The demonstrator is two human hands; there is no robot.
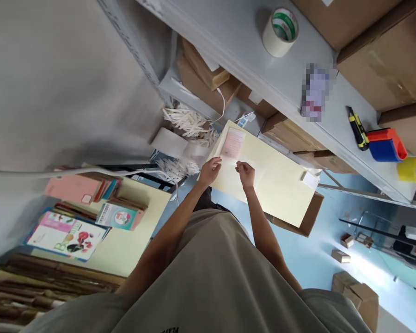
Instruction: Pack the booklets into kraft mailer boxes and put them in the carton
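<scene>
A pink printed sheet or booklet (233, 144), apparently in a clear sleeve, lies on the pale yellow tabletop (277, 175). My left hand (211, 172) is at its near left corner, fingers loosely extended and partly apart. On the other side, my right hand (246, 174) is closed in a pinch just off the near right corner. What sits between those fingertips, if anything, is too small to make out. Between my hands the tabletop looks glossy, perhaps with clear film there.
White paper strips (185, 121) are heaped left of the table. A grey shelf (249, 51) above holds a tape roll (280, 32), a yellow utility knife (357, 128) and a tape dispenser (386, 144). Booklets (72, 233) lie on another table at left. Cardboard boxes (357, 296) stand at lower right.
</scene>
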